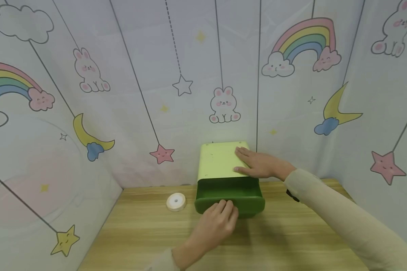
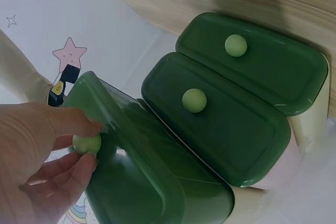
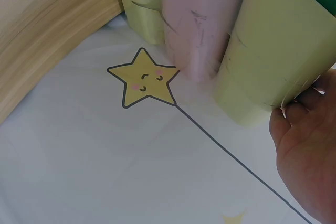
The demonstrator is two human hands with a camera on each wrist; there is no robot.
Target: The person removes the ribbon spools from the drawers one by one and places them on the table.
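Observation:
A small three-tier drawer unit [image 1: 218, 162] with a pale yellow-green top stands against the backdrop. Its top drawer [image 1: 251, 205], dark green, is pulled out and shows a hollow inside. My left hand [image 1: 217, 222] pinches that drawer's round light-green knob [image 2: 87, 144] between thumb and fingers. Flat on the unit's top lies my right hand [image 1: 259, 164], fingers extended toward the left. In the left wrist view the middle drawer [image 2: 231, 135] and the bottom drawer [image 2: 278, 69] are pushed in, each with its own knob. The right wrist view shows the pink middle tier [image 3: 202, 24] from the side.
A white ribbon-like roll [image 1: 176, 202] lies on the wood-grain table [image 1: 146, 233], left of the unit. A patterned cloth backdrop [image 1: 186, 124] with rabbits, stars and rainbows rises close behind the unit and along both sides.

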